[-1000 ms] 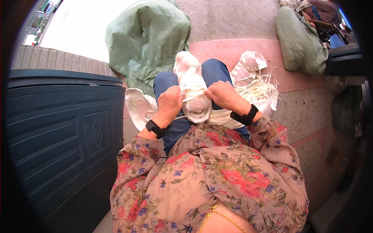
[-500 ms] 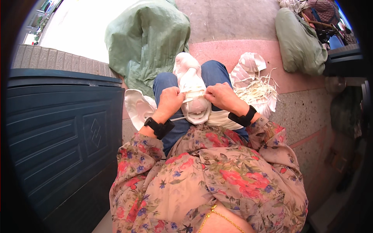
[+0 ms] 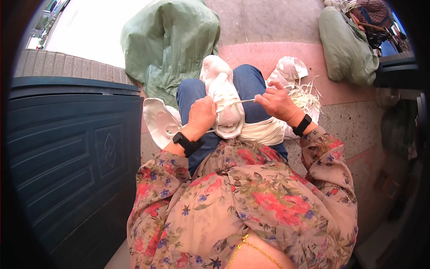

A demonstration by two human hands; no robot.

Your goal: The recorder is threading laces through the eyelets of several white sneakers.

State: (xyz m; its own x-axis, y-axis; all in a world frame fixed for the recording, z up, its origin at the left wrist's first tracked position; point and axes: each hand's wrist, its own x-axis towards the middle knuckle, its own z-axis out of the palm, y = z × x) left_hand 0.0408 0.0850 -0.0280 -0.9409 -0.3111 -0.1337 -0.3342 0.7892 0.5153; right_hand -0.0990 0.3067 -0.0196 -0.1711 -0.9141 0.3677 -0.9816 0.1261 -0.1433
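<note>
A white shoe lies lengthwise between my knees, with its collar opening toward me. A cream shoelace runs across its top and is stretched out to the right. My right hand pinches that lace above my right knee, apart from the shoe. At the shoe's left side, my left hand is closed, apparently on the lace, though its fingertips are partly hidden. A bundle of cream laces is draped over my right thigh, beside the shoe.
White shoe pieces lie left of my legs. More white shoe parts and a tangle of laces are on the right. Green sacks stand ahead. A dark blue panelled door is close on my left.
My right hand has moved away from the shoe to the right, drawing the lace out taut. My left hand stays beside the shoe, slightly shifted.
</note>
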